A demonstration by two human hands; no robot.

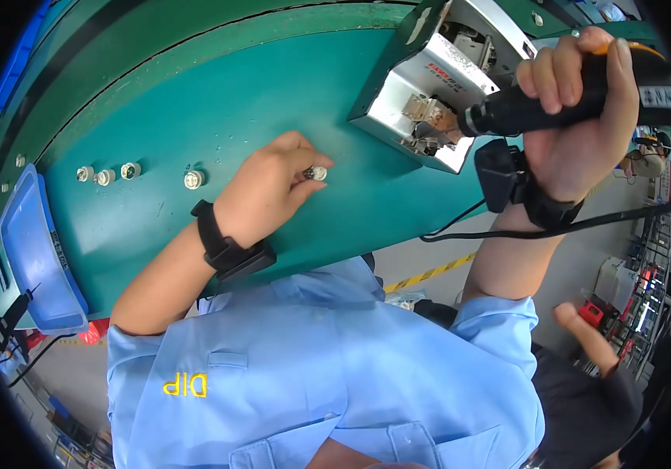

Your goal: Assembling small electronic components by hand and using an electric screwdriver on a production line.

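Note:
Between the thumb and fingers of my left hand (267, 184) is a small round white part (317, 173), held just above the green mat. My right hand (574, 117) is wrapped round a black electric screwdriver (538, 102) with an orange band. The tool's tip points left, at the metal mechanism (435, 117) on the front of a silver screw feeder (451, 70); whether it touches a screw there is too small to tell. Left of my left hand, several similar round white parts stand on the mat, the closest one (194, 180) near my wrist.
A blue plastic tray (60, 270) lies at the mat's left edge. The green mat (289, 86) covers the bench, with a raised green ledge behind it. A black cable (593, 227) runs past my right wrist. Another person (585, 399) is behind at the lower right.

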